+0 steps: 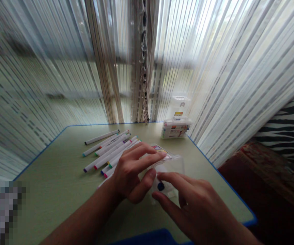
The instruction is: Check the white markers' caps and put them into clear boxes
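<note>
A clear plastic case (179,163) with a small yellow label lies open on the table in front of me. My left hand (136,170) grips its left side, index finger stretched over the labelled part and thumb lower down. The thumb and index finger of my right hand (198,197) close around a marker (160,186) inside the case. Only the marker's round dark-blue end shows. Left of the case lies a loose pile of white markers (116,149) with coloured ends, partly hidden by my left hand.
A second clear case (176,128), filled with markers and with its lid raised, stands at the table's back right. The pale green table (60,163) has a blue edge. String curtains (67,68) hang behind it. A blue object (152,236) lies at the front edge.
</note>
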Demonstrator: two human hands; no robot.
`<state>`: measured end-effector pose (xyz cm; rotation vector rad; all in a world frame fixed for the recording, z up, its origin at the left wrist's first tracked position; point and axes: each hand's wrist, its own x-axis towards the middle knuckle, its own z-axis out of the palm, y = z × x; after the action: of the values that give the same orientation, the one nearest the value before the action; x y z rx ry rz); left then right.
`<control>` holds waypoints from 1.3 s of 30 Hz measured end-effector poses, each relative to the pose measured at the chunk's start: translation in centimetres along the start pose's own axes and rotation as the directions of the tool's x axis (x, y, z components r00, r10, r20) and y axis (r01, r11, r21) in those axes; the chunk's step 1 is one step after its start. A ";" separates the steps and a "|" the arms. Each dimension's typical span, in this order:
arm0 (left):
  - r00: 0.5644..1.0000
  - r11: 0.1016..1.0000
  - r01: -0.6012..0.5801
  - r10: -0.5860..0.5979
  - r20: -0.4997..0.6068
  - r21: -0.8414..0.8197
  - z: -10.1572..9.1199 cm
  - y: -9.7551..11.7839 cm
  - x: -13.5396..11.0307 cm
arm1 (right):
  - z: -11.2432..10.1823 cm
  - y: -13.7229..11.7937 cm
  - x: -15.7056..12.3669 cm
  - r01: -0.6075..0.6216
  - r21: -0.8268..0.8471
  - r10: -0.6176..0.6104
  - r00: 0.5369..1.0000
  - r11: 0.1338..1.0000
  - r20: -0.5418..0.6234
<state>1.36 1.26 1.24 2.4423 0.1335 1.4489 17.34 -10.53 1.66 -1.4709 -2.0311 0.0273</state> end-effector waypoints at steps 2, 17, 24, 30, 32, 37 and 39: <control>1.000 1.000 0.000 0.000 -0.004 0.002 0.0 -0.1 -0.1 | 0.0 -0.1 0.0 -0.009 0.013 0.009 1.000 1.000 0.004; 0.995 0.999 0.049 -0.049 -0.082 -0.004 -0.2 -1.1 -0.6 | -2.3 -0.1 -0.5 0.095 -0.002 -0.093 0.972 0.995 -0.217; 0.956 0.939 0.264 -0.224 -0.190 0.220 -0.6 -2.4 -1.0 | -4.9 3.1 6.9 0.021 0.310 0.096 0.928 0.950 -0.359; 0.895 0.800 0.446 -0.401 -0.195 0.401 -1.0 -3.6 -0.9 | -0.1 7.5 13.9 -0.150 0.745 0.231 0.973 0.649 -0.006; 0.882 0.767 0.468 -0.436 -0.180 0.439 -1.4 -3.9 -0.8 | 1.4 8.5 13.9 -0.145 0.754 0.220 0.976 0.641 0.001; 0.824 0.673 0.498 -0.564 -0.057 0.547 -2.8 -3.9 0.2 | 2.8 10.0 11.6 -0.105 0.769 0.243 0.968 0.631 -0.066; 0.781 0.647 0.484 -0.623 0.042 0.589 -3.4 -3.5 0.7 | 3.1 10.5 11.1 -0.079 0.766 0.254 0.961 0.637 -0.112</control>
<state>-1.07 5.41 2.29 2.5961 1.3059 0.8867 22.72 4.07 0.57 -1.0320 -1.4026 0.6962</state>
